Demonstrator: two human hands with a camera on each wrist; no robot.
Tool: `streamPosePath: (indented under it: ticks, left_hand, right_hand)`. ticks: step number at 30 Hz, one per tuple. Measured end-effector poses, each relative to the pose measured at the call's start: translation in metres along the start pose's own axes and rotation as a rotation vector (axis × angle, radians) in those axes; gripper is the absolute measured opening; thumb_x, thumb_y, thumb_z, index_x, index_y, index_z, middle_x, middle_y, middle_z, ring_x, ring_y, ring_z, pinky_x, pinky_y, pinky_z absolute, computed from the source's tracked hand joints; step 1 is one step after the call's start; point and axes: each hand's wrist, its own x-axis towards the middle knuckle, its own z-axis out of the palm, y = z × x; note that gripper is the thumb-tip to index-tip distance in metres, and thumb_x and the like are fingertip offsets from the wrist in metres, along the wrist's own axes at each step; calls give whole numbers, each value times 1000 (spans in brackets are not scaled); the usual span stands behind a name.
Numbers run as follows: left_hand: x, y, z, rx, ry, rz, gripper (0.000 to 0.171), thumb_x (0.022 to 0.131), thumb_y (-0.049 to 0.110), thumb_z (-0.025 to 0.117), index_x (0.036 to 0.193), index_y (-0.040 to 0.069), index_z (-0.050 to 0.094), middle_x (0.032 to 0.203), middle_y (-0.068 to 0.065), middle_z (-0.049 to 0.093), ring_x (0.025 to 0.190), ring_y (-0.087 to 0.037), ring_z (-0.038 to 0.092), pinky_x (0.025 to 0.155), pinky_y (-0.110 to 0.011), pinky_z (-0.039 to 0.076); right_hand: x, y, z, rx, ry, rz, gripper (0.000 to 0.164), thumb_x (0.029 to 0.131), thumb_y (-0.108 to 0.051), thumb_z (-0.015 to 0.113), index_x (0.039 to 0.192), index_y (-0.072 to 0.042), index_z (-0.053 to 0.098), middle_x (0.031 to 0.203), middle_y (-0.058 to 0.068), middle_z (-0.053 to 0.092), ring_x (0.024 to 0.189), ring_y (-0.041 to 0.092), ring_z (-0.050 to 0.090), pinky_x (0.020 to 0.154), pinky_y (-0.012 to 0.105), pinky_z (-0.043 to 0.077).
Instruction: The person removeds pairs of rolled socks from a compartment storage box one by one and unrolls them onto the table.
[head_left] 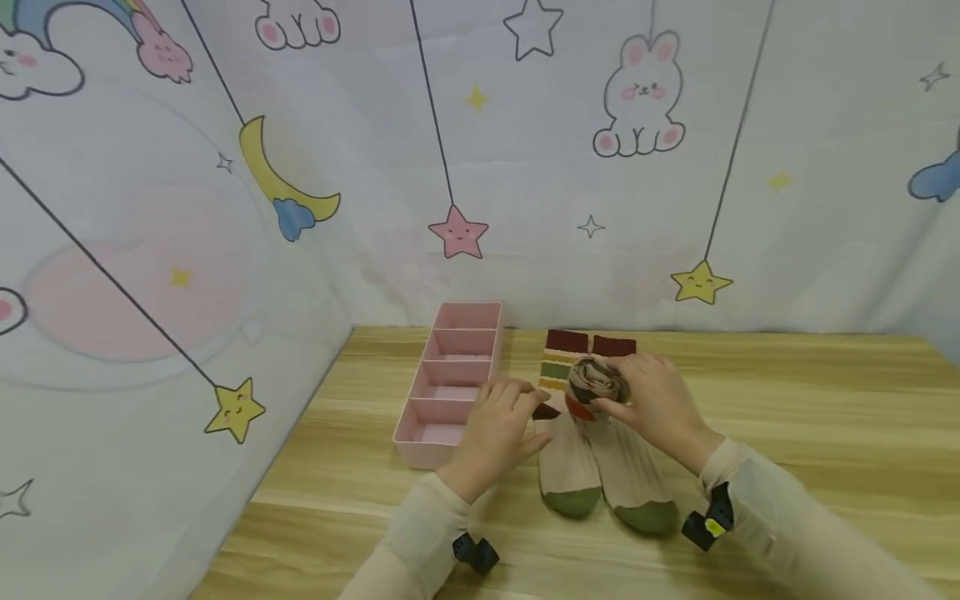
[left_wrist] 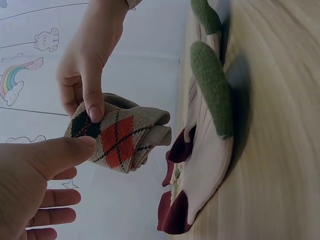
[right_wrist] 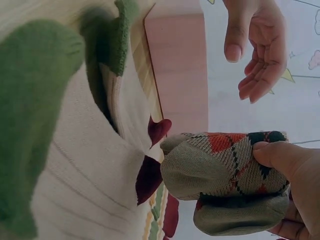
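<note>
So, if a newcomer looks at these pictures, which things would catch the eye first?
Probably the rolled argyle bundle, pinched in the right hand above a flat pair of cream socks with green toes. To the left of the socks, a pink divided box stands on the wooden table; behind everything rises a cartoon-printed white backdrop.

Table (head_left: pixel 810 433): light wood-grain top. Pink bin (head_left: pixel 429 455) on it, open side up, four compartments. Right of bin, apart: two beige socks (head_left: pixel 567 458) flat, green toes extending nearer than bin's front end.
</note>
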Motion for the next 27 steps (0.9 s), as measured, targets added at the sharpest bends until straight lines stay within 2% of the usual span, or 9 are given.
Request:
streamPosePath:
  ticks: [6,10,19,27]
  left_hand:
    - [0,10,7,20,32,63,42,74,38,81,107,18,64,103,3,61,100,-17,58,92,-34,45]
    - [1,17,9,-3,36,93,40,76,38,79,108,17,64,103,3,61,100,-14,57,93,-32,44]
    - [6,31,10,-17,9,106,39,77,40,77,108,19,65,104,5,63,101,-11,58,95,-30,41]
    - [9,42,14,0,-25,137,38,80,43,74,109,21,65,103,6,63,102,-12,57,96,-29,42]
  right_hand:
    - [-15,9,-3,41,23,34,57,74,-31,81,121,-3,64,109,18,69,101,38,62,93,58,43]
    - [-25,15,-5,61,42,67,53,74,-28,82,116,-1,65,105,17,70,97,37,62,90,59,43]
    - [-42,21,-7,45,77,91,52,71,-28,83,110,1,66,98,18,71,91,37,63,85,58,42]
    - [-58,27,-6,38,128,119,50,67,-24,85,107,1,67,95,18,71,90,37,63,86,59,41]
